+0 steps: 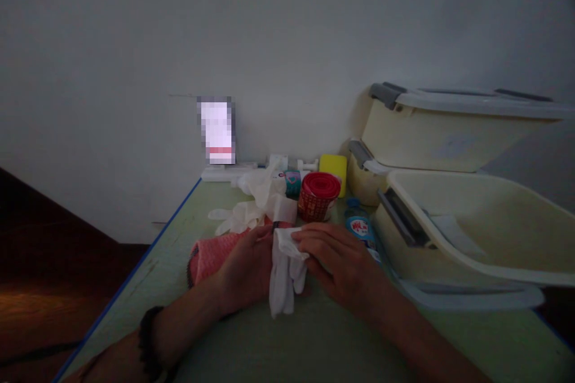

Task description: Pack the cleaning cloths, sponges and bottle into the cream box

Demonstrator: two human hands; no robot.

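Observation:
White cloth gloves (282, 284) hang, fingers downward, between my two hands over the table. My left hand (247, 266) is closed around their left side, its fingers mostly hidden behind the fabric. From the right, my right hand (344, 263) pinches the folded cuff. A pink towel (213, 256) lies beside and partly behind my left hand. Just beyond my hands are crumpled pale thin gloves (242, 215). A red patterned roll (317, 197) stands behind my right hand, and a blue-labelled bottle (359, 227) lies to its right.
On the right, an open cream storage bin (449, 269) sits in front of another lidded bin (431, 131). A yellow block-shaped item (333, 167) is near the wall. At the back left a phone with a blurred screen (218, 131) stands upright. The green table (144, 305) has a blue left edge.

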